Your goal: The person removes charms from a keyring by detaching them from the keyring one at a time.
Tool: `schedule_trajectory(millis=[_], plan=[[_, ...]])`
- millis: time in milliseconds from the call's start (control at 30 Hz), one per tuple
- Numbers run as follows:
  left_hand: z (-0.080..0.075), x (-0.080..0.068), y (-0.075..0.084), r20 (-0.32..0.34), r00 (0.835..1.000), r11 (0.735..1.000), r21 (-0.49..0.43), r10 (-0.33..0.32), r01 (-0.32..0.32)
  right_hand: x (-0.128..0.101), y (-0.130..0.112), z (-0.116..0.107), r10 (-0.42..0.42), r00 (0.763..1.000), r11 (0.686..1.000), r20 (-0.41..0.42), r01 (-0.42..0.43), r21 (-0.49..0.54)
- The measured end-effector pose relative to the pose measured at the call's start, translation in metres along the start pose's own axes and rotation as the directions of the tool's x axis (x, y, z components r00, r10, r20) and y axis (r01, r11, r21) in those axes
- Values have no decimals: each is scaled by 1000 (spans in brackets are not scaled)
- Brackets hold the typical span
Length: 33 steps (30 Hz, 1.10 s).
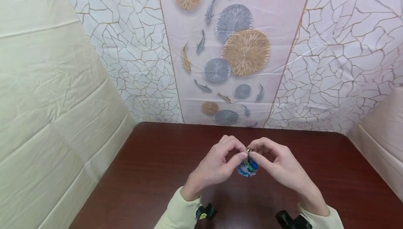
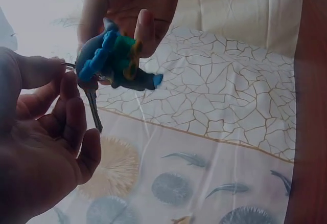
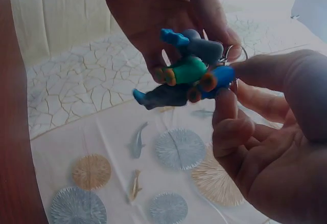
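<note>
left hand (image 1: 217, 167) pinches key ring (image 1: 248, 150) | right hand (image 1: 281, 167) pinches it opposite | charm (image 1: 247, 168) hangs below ring, key (image 2: 94, 109) apparently pointing down

Left hand (image 1: 217, 167) and right hand (image 1: 280, 166) meet fingertip to fingertip — fingers curled, pinching — wrists apart.

The rubber charm (image 3: 186, 78) I hold is grey, bright blue and green with orange spots, beside a dark key (image 2: 93, 109). My sleeves (image 1: 176, 211) are pale cream over the reddish-brown table (image 1: 148, 173). At twelve o'clock the backdrop (image 1: 233, 47) shows tan and grey discs, fish, and gold-veined white crackle.
</note>
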<state>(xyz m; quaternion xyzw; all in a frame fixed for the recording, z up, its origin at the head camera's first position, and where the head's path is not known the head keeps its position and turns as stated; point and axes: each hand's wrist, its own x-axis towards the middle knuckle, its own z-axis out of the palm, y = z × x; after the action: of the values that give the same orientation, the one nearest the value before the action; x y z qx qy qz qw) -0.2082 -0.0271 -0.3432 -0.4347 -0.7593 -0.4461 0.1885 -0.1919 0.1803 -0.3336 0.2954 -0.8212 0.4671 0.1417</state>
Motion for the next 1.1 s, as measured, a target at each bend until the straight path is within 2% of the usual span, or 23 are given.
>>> schedule_trajectory(millis=[100, 233, 433, 567, 900, 1100], plan=[[-2, -1, 2, 22, 999, 999, -9, -30, 31, -1, -1, 3, -25, 999, 999, -35, 25, 22], [-5, -2, 2, 24, 1000, 999, 46, 8, -9, 0, -4, 7, -70, 994, 994, -80, 77, 77], [-7, -2, 3, 7, 995, 988, 125, 95, -95, 0, -9, 10, -23, 992, 996, -121, 33, 84], [-9, -3, 4, 3, 995, 980, 168, 105, -104, -1, -11, 13, 22, 990, 997, -140, -10, 83], [-14, -3, 2, -4, 989, 942, 306, 145, -137, 2, -7, 22, 140, 984, 984, -110, -125, 127], [-14, -2, 2, 19, 986, 920, 357, 166, -162, 2, -6, 19, 164, 986, 983, -37, -160, 93]])
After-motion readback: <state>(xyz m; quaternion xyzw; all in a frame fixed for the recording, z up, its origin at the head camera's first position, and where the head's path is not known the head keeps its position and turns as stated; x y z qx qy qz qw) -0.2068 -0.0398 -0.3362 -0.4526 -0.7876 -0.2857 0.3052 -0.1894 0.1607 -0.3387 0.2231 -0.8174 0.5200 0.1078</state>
